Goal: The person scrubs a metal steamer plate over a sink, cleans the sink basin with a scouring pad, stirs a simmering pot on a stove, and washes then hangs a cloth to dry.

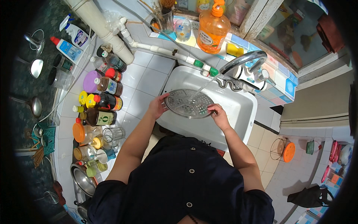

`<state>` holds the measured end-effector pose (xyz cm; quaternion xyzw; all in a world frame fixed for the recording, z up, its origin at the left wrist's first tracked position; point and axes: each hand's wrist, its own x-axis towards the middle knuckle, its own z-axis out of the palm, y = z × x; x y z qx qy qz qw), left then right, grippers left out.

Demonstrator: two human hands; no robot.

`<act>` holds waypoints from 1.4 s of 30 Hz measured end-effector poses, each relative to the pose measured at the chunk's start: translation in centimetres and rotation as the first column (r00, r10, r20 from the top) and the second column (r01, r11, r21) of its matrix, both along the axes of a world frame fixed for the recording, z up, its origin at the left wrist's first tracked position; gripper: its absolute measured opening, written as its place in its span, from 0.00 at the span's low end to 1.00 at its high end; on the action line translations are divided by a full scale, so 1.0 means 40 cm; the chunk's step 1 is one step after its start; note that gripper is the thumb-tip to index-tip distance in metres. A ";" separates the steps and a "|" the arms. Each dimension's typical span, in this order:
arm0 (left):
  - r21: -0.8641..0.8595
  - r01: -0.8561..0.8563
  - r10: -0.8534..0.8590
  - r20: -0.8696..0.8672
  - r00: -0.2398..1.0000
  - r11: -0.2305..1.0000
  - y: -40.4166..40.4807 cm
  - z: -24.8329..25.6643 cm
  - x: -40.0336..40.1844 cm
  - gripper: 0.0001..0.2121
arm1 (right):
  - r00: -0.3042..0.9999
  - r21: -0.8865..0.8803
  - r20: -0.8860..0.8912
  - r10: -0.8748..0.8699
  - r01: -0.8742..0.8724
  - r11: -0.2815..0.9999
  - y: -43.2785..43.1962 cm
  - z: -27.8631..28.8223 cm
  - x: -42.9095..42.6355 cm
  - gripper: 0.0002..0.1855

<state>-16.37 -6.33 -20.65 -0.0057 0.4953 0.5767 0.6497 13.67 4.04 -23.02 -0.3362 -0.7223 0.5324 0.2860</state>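
Between my two hands is a round perforated metal steamer plate (pixel 184 107), held over a white sink (pixel 240 112). My left hand (pixel 159 106) grips its left rim, and my right hand (pixel 218 114) pinches the right rim with thumb and fingers. A stream of water (pixel 205 85) runs from the curved chrome faucet (pixel 243 60) onto the plate's upper part. The plate looks wet and shiny. Parts of the sink's basin are hidden beneath it.
Several sauce bottles (pixel 107 100) and jars (pixel 86 133) line the tiled counter (pixel 137 86) to the left. Behind the sink, a large orange soap pump bottle (pixel 214 30), a flowered glass (pixel 183 30) and a yellow sponge (pixel 234 50) stand on the ledge. White pipes (pixel 153 48) run along the wall.
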 end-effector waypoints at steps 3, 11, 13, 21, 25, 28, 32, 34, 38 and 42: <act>0.065 -0.025 0.028 -0.047 0.999 0.998 0.007 -0.027 -0.002 0.14 | 0.993 0.178 0.115 -0.007 -0.014 0.984 -0.005 0.019 -0.013 0.19; 0.126 -0.085 0.113 -0.234 0.966 0.988 -0.009 0.028 0.012 0.19 | 0.983 0.030 -0.047 -0.179 0.181 0.983 0.017 0.010 -0.085 0.23; 0.150 -0.144 0.172 -0.196 0.965 0.978 -0.020 0.030 0.011 0.20 | 0.964 0.030 -0.051 -0.261 0.262 0.965 0.027 0.016 -0.093 0.22; 0.321 -0.205 0.288 -0.238 0.928 0.925 -0.024 0.087 0.039 0.20 | 0.956 -0.199 -0.063 -0.286 0.269 0.943 0.092 0.040 -0.015 0.04; 0.340 -0.165 0.273 -0.300 0.914 0.926 -0.017 0.117 0.055 0.18 | 0.886 0.100 0.040 -0.461 0.456 0.884 0.119 0.191 0.047 0.04; 0.356 -0.160 0.271 -0.290 0.918 0.921 -0.005 0.123 0.064 0.17 | 0.770 0.592 0.014 -0.638 0.507 0.626 0.154 0.308 0.086 0.09; 0.393 -0.108 0.246 -0.321 0.915 0.913 0.018 0.154 0.087 0.17 | 0.678 0.853 -0.023 -0.735 0.396 0.339 0.238 0.410 0.126 0.15; 0.418 -0.105 0.254 -0.320 0.913 0.902 0.026 0.168 0.094 0.16 | 0.641 0.911 -0.034 -0.767 0.335 0.240 0.285 0.405 0.163 0.15; 0.444 -0.102 0.268 -0.330 0.905 0.890 0.023 0.198 0.089 0.16 | 0.467 0.865 0.346 -0.814 0.178 0.470 0.336 0.383 0.208 0.13; 0.429 -0.143 0.299 -0.322 0.898 0.892 0.004 0.204 0.077 0.17 | 0.430 0.826 0.479 -0.765 0.073 0.558 0.338 0.411 0.221 0.09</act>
